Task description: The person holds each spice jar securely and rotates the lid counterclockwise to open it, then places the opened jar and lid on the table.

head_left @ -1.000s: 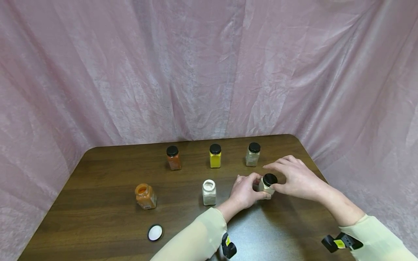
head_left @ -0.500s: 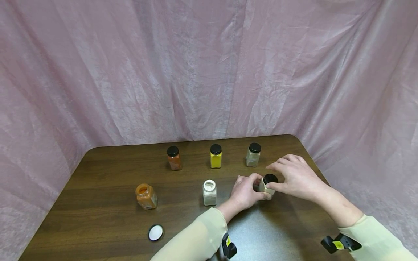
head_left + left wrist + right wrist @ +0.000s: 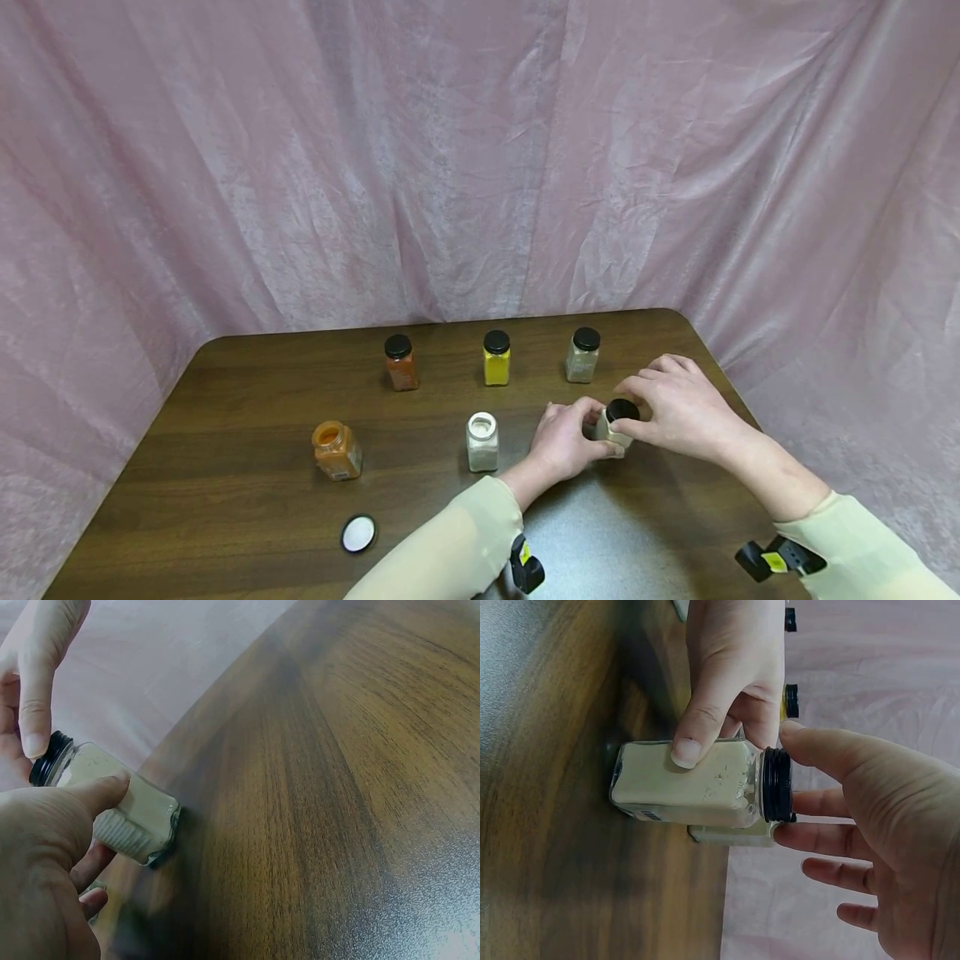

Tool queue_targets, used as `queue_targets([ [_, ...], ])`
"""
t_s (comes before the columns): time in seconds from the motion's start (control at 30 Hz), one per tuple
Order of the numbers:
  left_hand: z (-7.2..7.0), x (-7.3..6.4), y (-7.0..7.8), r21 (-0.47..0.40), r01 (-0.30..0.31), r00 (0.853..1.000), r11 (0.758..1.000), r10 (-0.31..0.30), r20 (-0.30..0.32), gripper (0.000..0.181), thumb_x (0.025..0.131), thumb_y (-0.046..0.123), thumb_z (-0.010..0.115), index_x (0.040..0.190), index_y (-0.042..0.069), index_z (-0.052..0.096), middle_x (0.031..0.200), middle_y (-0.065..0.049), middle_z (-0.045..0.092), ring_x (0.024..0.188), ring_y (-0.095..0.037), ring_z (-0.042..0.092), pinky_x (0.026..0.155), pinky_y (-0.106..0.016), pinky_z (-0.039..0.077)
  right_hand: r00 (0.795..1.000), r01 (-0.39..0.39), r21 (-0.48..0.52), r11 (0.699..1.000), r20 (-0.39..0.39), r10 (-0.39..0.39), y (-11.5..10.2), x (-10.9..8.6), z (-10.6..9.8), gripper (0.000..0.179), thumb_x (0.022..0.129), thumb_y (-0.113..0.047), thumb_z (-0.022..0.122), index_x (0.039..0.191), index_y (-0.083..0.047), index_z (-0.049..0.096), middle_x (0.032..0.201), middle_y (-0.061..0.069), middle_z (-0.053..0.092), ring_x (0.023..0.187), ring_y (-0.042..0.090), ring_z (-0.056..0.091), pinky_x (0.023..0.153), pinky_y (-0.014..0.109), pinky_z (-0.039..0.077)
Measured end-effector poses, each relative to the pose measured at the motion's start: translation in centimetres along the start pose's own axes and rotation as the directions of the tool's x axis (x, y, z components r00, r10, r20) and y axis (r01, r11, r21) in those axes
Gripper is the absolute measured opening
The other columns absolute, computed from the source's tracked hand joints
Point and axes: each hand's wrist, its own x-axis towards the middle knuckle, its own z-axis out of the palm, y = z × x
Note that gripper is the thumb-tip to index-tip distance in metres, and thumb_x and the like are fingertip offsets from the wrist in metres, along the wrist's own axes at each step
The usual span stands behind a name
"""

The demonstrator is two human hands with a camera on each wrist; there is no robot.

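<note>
Fingers of the left hand (image 3: 561,440) wrap a square glass jar of cream powder (image 3: 682,786), thumb laid on one face, other fingers round the far side; right hand (image 3: 678,412) pinches its black screw lid (image 3: 777,785) at the rim between thumb and fingertips, ring and little fingers spread loose off it. Lid on the jar, jar roughly upright at right side of the brown wooden table (image 3: 225,475), near the right edge; can't tell if the base touches the wood. Just left of the left hand: open jar of white powder (image 3: 482,448), upright. Further left, well apart: open jar of orange powder (image 3: 339,458), also upright, with a loose lid (image 3: 358,533) nearer the person, white inside facing up. Back row, left to right, all with black lids on: jar of reddish powder (image 3: 402,372), jar of yellow powder (image 3: 497,367), jar of pale greenish contents (image 3: 582,363), that last one just behind the held jar. Pale green sleeves (image 3: 450,537) on both arms, black wrist cameras (image 3: 528,568) strapped over them. Pink velvety curtain (image 3: 450,167) hangs behind the table
</note>
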Motion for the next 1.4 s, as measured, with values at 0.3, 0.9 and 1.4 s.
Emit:
queue_targets([
  [0.3,0.01,0.04,-0.05,0.002,0.001,1.000,1.000,-0.001,0.005,0.050,0.077,0.049,0.089,0.117,0.031,0.066,0.108,0.016,0.072,0.111,-0.015,0.053,0.091,-0.030,0.043,0.999,0.039,-0.023,0.999,-0.005,-0.039,-0.06,0.12,-0.06,0.032,0.076,-0.048,0.087,0.097,-0.027,0.075,0.081,-0.017,0.062,0.095,0.021,0.054,0.100,0.056,0.034],
  [0.9,-0.02,0.01,0.00,-0.007,0.016,1.000,1.000,-0.016,0.004,0.050,0.075,0.050,0.090,0.115,0.032,0.067,0.107,0.017,0.070,0.110,-0.013,0.052,0.091,-0.030,0.043,0.999,0.053,0.009,0.999,0.007,-0.053,-0.19,0.09,0.05,0.030,0.076,-0.032,0.084,0.105,-0.025,0.076,0.098,-0.009,0.068,0.100,0.023,0.056,0.098,0.056,0.036],
  [1.4,0.03,0.01,-0.01,-0.014,0.033,0.999,0.999,-0.033,0.015,0.050,0.075,0.049,0.090,0.115,0.031,0.066,0.107,0.017,0.071,0.111,-0.014,0.052,0.090,-0.031,0.043,0.997,0.078,0.053,0.996,0.013,-0.079,-0.30,0.15,0.22,0.039,0.069,-0.017,0.082,0.106,-0.026,0.074,0.102,-0.009,0.067,0.105,0.025,0.057,0.097,0.056,0.037],
])
